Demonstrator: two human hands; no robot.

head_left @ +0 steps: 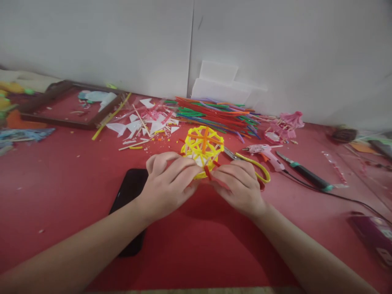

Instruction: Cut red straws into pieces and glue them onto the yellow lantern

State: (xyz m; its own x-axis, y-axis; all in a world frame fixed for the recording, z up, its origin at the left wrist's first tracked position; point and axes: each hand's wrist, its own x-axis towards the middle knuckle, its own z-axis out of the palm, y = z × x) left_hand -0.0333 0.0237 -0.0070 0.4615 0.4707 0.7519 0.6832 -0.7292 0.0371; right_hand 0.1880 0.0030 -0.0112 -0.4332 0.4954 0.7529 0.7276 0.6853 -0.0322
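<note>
Between my hands is a round yellow lattice made of pipe cleaners and pale sticks (200, 153), with an orange cross on its far side. My left hand (171, 183) is closed around the lattice's near left edge. In the fingers of my right hand (240, 185) is a short red pipe cleaner piece (208, 173), which touches the lattice's near right side. The fingertips of both hands are partly hidden. Behind my right hand lie scissors with yellow handles (260, 169), partly covered by that hand.
A black phone (130, 190) lies under my left forearm. Right of my hands are a pink glue gun (268, 156) with its cord and a craft knife (306, 173). Coloured pipe cleaners (214, 116), scraps (134, 126) and a brown frame (55, 120) lie along the wall.
</note>
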